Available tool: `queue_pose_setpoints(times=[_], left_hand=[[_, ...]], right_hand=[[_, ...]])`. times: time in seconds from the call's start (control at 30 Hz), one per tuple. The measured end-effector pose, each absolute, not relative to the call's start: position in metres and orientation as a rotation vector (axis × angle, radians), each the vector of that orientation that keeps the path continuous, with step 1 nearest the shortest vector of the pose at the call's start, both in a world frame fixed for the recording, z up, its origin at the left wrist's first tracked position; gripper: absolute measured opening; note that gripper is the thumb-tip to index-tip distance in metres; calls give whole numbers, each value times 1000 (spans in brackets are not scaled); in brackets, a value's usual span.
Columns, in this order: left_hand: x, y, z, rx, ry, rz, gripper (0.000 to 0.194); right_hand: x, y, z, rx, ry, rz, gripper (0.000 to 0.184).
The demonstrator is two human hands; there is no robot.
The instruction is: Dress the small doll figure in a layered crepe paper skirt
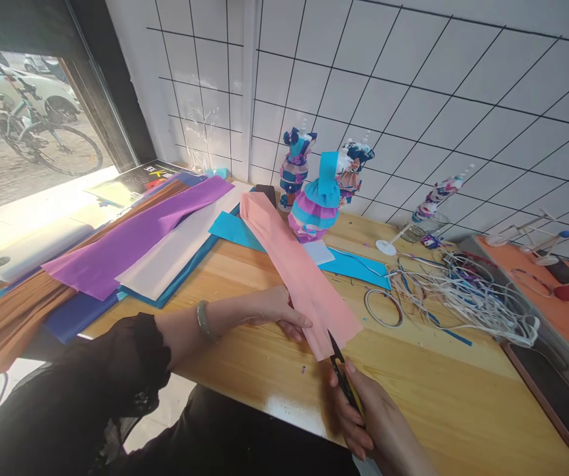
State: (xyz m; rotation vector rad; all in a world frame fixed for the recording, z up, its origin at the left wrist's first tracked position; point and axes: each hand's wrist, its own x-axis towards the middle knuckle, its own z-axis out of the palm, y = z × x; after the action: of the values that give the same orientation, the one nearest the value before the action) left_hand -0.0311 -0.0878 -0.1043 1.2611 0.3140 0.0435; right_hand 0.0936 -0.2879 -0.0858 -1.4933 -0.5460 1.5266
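Note:
A long strip of pink crepe paper (309, 277) slants across the table toward me. My left hand (282, 314) pinches its left edge near the close end, thumb on top and fingers underneath. In my right hand (364, 410) is a pair of dark scissors (343, 377), gripped around the handles. The blades meet the near end of the pink paper, and a slit shows where they enter. Behind the strip stands a figure wrapped in blue, purple and pink paper (315, 205). A blue paper strip (358, 266) lies flat beyond it.
At left lie purple paper (140, 241), white paper (175, 248) and brown paper (11, 324), overlapping. A tangle of white cords (483, 291) and a roll of tape (384, 308) sit right. A dark tray (552, 403) edges the right side; decorated figures (297, 162) stand by the gridded wall.

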Motion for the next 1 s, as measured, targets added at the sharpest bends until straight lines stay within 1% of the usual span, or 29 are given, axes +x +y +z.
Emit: queue_pose_setpoints(times=[0.27,0.6,1.0], left_hand=[[-31,-89,-101,1246,354,45,43],[-32,-87,-101,1232,349,22,47],[-33,-86,-100,1230,285,8,46]], right_hand=[[90,-289,-81,-1525,-557,1477,48],[89,-289,-82,-1527,-562,1464,47],[93,-287,-90,-1476,-612,1507,47]])
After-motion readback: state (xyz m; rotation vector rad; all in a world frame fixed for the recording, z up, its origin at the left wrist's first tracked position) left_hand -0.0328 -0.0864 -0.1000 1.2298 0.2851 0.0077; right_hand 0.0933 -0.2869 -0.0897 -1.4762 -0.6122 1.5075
